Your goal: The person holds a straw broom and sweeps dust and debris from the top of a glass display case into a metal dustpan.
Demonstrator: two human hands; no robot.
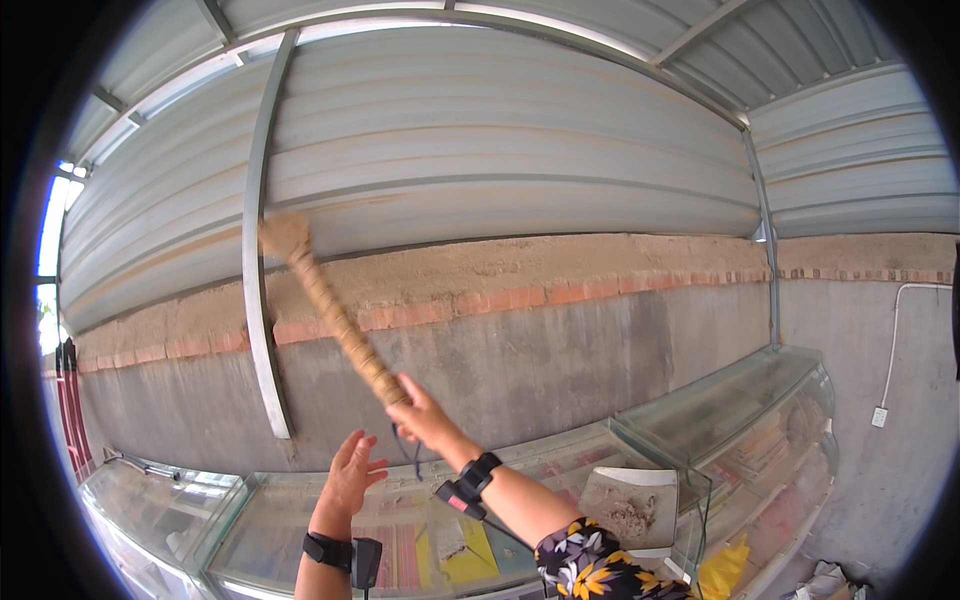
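Note:
My right hand (424,416) is closed round the lower end of a short bound-handle brush (341,319), which slants up to the left. The brush's spread head (286,234) is by a metal post (259,247) and the top of the wall's ledge; whether it touches either I cannot tell. A dark cord hangs from the handle's end. Lower and to the left, my left hand (352,474) is raised above the glass display counter (300,510), its fingers apart and holding nothing. Both wrists wear black straps with small devices.
Dusty glass counters run below the wall, with another glass case (727,405) at right. A dustpan (630,510) with dirt rests on the glass. Metal rods (139,463) lie at far left. A dusty ledge (510,262) over brick runs below corrugated sheeting. A yellow bag (724,570) is at lower right.

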